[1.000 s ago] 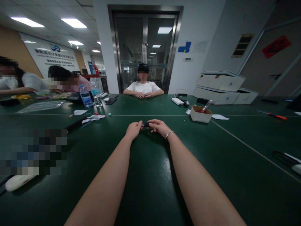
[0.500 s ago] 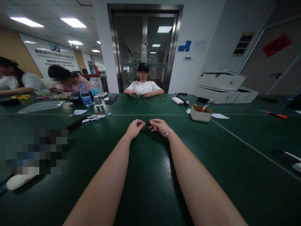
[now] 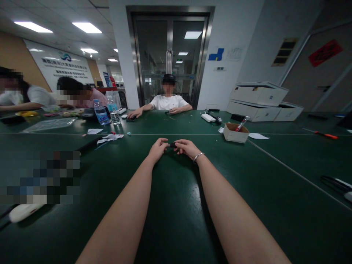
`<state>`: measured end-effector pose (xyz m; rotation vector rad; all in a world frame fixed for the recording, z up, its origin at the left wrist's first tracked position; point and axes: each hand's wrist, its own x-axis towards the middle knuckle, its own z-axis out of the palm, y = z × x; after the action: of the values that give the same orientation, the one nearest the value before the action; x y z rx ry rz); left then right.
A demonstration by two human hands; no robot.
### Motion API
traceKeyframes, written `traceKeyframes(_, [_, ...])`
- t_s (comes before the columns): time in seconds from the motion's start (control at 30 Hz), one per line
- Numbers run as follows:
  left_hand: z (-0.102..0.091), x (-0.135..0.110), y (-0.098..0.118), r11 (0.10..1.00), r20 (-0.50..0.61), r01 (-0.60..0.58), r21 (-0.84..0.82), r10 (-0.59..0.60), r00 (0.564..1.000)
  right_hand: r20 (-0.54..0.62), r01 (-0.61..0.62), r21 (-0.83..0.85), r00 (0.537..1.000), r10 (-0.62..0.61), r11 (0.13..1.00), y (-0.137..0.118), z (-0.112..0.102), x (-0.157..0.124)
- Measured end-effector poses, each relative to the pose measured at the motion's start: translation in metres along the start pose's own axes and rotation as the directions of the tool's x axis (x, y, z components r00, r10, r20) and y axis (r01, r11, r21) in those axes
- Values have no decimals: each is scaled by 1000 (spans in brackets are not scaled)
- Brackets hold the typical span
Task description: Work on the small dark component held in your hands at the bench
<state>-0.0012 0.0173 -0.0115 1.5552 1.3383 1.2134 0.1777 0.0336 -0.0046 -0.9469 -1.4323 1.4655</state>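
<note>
Both my arms stretch forward over the dark green table (image 3: pixel 176 205). My left hand (image 3: pixel 157 149) and my right hand (image 3: pixel 186 147) meet fingertip to fingertip, each pinching one end of a small black object (image 3: pixel 172 145) just above the tabletop. Their fingers are curled closed on it. A thin bracelet (image 3: pixel 198 157) circles my right wrist. Most of the small black object is hidden by my fingers.
A small cardboard box (image 3: pixel 235 132) with a red-handled tool stands to the right. Water bottles (image 3: pixel 100 112), paper scraps (image 3: pixel 109 137) and a phone lie at the left. A person in white (image 3: pixel 168 101) sits opposite; two more people sit at far left. White boxes (image 3: pixel 258 96) are stacked at the back right.
My hands stay together on the small black object with only slight finger shifts. The person opposite has stretched one arm out across the table toward a phone.
</note>
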Motion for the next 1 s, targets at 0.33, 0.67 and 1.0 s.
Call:
traceKeyframes(0.33, [1, 2, -2, 1000, 29, -15, -23, 16, 999, -2, 0, -1, 1000, 0, 1000, 1, -1, 2])
traceKeyframes(0.67, [0, -1, -1, 997, 60, -71, 10, 70, 996, 2, 10, 7, 1000, -10, 1000, -2, 1, -1])
traceKeyframes(1.0, [-1, -3, 4, 999, 32, -42, -8, 42, 999, 13, 14, 19, 1000, -14, 1000, 0, 0, -1])
